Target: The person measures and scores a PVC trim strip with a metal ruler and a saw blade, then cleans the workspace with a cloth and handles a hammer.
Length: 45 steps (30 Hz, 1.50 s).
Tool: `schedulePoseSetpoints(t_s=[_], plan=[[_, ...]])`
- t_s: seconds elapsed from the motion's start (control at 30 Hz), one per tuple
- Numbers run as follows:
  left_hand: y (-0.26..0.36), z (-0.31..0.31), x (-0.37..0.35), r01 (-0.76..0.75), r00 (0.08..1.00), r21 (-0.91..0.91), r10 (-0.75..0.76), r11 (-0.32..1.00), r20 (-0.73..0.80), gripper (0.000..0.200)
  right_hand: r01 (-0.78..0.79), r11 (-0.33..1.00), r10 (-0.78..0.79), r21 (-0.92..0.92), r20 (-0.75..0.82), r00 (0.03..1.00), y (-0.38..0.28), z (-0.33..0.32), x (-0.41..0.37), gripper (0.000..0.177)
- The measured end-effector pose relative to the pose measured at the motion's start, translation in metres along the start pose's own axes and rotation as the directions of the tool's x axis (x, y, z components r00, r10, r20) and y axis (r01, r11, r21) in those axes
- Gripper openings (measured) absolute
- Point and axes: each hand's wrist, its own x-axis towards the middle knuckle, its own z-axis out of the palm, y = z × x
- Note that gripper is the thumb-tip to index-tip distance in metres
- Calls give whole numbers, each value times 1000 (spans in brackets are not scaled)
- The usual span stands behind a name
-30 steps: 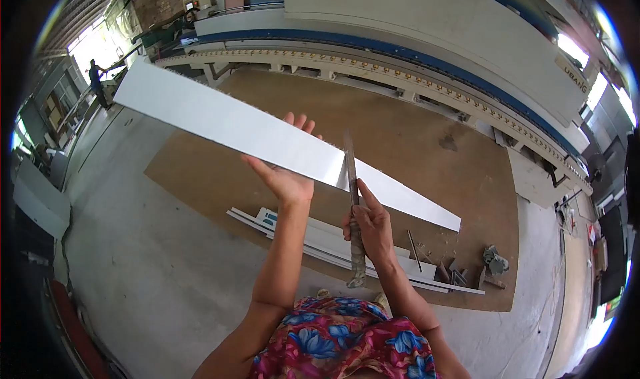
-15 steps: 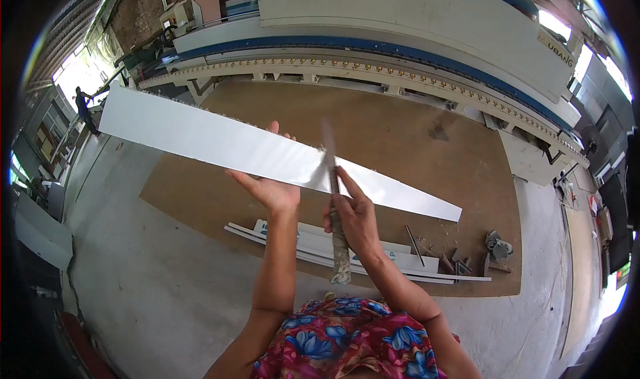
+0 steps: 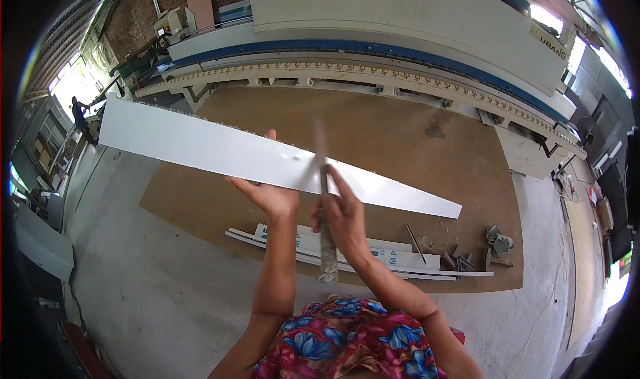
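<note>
A long white board (image 3: 180, 140) stretches across the view, tilted down to the right, with ragged bits along its far edge. My left hand (image 3: 277, 199) holds it from beneath near the middle, thumb at the near edge and fingertips showing past the far edge. My right hand (image 3: 345, 222) is closed around the wrapped handle of a long, thin, file-like tool (image 3: 327, 252), its index finger stretched along the shaft. The tool's blade crosses over the board's far edge and is blurred by motion, so contact cannot be made out. A small loose fleck shows over the board beside the blade.
Below lies a brown sheet (image 3: 427, 172) with white strips (image 3: 393, 256), a thin rod (image 3: 415, 243) and several metal tools (image 3: 460, 262). A long machine (image 3: 373, 59) with a roller rail stands beyond. A person (image 3: 81, 120) is at the far left.
My right hand and the file-like tool have shifted left along the board, and a loose fleck has appeared by the blade. My left hand keeps its hold on the board.
</note>
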Motion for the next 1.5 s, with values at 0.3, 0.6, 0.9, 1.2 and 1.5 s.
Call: schedulePoseSetpoints(t_s=[0.3, 0.6, 0.9, 1.2, 1.5], plan=[[4, 13, -11, 38, 999, -11, -38, 999, 11, 69, 29, 999, -29, 16, 5, 1000, 21, 4, -8, 52], [7, 15, -19, -22, 1000, 58, 22, 998, 10, 73, 10, 999, -1, 40, -226, 974, 32, -26, -20, 53], [14, 23, -31, 12, 999, 42, -10, 999, -34, 72, 12, 999, -16, 38, 98, 995, -9, 4, -38, 51], [17, 32, -44, -62, 995, 154, 74, 986, -68, 69, -87, 973, 162, 216, -360, 919, 34, -124, -54, 48], [29, 46, -74, -36, 971, 218, 85, 975, -222, 70, -215, 977, 214, -11, -45, 976, -21, -126, -84, 46]])
